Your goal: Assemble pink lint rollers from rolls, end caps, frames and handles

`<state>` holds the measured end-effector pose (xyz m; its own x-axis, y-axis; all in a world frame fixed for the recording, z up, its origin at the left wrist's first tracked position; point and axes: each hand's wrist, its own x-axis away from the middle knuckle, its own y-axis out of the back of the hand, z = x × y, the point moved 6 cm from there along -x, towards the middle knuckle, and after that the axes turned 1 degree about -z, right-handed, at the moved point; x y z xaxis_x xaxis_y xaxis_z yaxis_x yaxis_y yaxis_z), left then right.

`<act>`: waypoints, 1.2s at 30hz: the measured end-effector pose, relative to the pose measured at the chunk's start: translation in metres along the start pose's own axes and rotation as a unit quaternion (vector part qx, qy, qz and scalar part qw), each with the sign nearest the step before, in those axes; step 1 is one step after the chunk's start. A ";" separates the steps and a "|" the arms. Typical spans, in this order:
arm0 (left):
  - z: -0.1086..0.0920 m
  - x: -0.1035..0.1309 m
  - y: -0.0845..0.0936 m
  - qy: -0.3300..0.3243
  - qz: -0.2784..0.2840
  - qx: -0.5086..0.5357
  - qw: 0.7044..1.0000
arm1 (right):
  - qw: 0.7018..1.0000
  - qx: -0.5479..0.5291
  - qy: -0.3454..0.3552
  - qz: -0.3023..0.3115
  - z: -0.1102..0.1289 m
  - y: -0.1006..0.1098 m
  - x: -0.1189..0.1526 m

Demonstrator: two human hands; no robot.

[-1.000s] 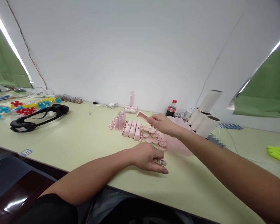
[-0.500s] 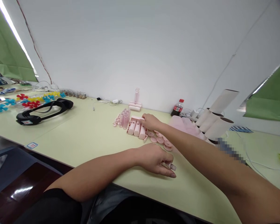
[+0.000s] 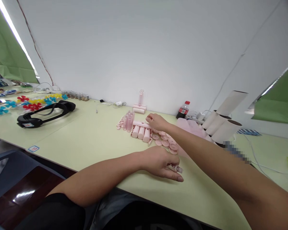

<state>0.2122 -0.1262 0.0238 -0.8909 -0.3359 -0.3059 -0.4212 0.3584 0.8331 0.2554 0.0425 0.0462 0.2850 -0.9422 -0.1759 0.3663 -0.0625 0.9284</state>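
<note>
- Left hand (image 3: 159, 163), lower centre of frame: grip closed around a small clear plastic piece (image 3: 177, 168), one end poking out past the thumb and fingers. Hand sits low over the pale green bench (image 3: 93, 137).
- Right hand (image 3: 157, 122), centre of frame: fingers bent, at the right end of a long pale pink plastic bar (image 3: 139, 124). Can't tell whether that grip pinches the bar or only touches it.
- Bar lies crosswise at the far ends of three pale pink plastic cylinders (image 3: 141, 133), set side by side.
- Flat round pale pink discs (image 3: 164, 142) piled just right of the cylinders, partly under the right forearm.
- Left of the cylinders: cluster of upright translucent pink tubes (image 3: 129, 123), small pink plastic bits (image 3: 120, 124) beside them.
- Behind, near the wall: pink roller with upright handle (image 3: 139, 108).
- Right of centre: red-capped bottle of dark drink (image 3: 183, 110); below it, translucent pink plastic pieces (image 3: 188, 125), then stacked white hollow tubes (image 3: 222, 131).
- Left of frame: black curved headset-like frame (image 3: 46, 116), with red, blue and yellow plastic flowers (image 3: 33, 106) behind.
</note>
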 end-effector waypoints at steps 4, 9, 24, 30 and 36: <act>0.000 0.003 0.010 0.018 -0.027 0.031 0.999 | 0.998 -0.043 -0.008 -0.041 -0.001 0.022 0.011; 0.002 0.007 0.032 0.005 -0.159 0.076 0.984 | 0.987 -0.123 -0.026 -0.104 -0.005 0.045 0.043; 0.051 0.020 0.055 0.071 -0.429 0.359 0.826 | 0.849 -0.528 -0.005 -0.001 -0.008 -0.004 0.161; 0.055 0.015 0.049 0.100 -0.359 0.396 0.839 | 0.770 -0.635 -0.024 0.060 -0.008 -0.018 0.161; 0.056 0.014 0.045 0.131 -0.354 0.419 0.826 | 0.762 -0.629 0.016 0.151 0.004 -0.029 0.166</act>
<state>0.1714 -0.0659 0.0314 -0.3495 -0.8575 -0.3775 -0.8888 0.4309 -0.1560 0.2884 -0.1140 -0.0086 0.5381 -0.8418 -0.0422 0.8341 0.5391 -0.1172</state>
